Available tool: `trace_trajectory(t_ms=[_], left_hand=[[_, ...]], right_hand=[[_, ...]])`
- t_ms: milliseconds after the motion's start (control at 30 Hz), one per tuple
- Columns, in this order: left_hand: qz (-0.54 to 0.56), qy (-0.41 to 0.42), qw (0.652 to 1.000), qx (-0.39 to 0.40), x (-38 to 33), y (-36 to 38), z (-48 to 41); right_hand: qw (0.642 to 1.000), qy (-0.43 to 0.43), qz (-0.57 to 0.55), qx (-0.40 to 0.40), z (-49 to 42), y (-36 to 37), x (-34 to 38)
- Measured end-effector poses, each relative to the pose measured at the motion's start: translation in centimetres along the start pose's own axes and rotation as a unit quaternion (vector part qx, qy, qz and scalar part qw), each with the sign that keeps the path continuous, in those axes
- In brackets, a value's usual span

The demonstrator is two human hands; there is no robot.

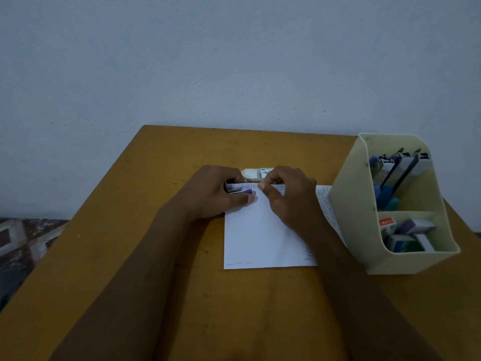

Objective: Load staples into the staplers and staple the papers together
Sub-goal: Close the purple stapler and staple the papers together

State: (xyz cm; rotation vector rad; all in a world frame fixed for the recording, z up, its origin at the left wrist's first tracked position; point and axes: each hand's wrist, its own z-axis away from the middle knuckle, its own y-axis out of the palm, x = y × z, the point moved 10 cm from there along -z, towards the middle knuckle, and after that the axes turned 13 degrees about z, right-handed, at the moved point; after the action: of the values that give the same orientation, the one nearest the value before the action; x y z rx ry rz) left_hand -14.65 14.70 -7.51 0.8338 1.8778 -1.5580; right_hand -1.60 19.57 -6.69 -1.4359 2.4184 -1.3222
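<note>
A stack of white papers (256,235) lies on the wooden table (161,162), with its far edge folded up. My left hand (212,192) is closed around a small purple stapler (246,191) set at the papers' top left corner. My right hand (286,196) pinches the papers' top edge just to the right of the stapler. Behind the hands lies an open white staple box (256,173), partly hidden.
A cream desk organiser (351,217) stands at the right, touching the papers' edge. Its far compartment holds several staplers (400,173); its near one holds small staple boxes (406,234). A wall runs behind the table. Patterned fabric (23,243) shows at the left.
</note>
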Motion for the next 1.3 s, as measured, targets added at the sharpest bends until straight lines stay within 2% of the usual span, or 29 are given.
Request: trace_trajectory(t_ms=[400, 1000, 1300], left_hand=[[-0.017, -0.037, 0.999, 0.018, 0.28, 0.31, -0.1], [-0.001, -0.004, 1.0, 0.003, 0.08, 0.06, -0.04], [-0.004, -0.034, 0.999, 0.008, 0.49, 0.08, -0.1]], right_hand=[[1.0, 0.006, -0.001, 0.006, 0.0, 0.09, 0.01], [1.0, 0.004, 0.0, 0.009, 0.04, 0.22, -0.06], [1.0, 0.007, -0.001, 0.007, -0.02, 0.13, -0.03]])
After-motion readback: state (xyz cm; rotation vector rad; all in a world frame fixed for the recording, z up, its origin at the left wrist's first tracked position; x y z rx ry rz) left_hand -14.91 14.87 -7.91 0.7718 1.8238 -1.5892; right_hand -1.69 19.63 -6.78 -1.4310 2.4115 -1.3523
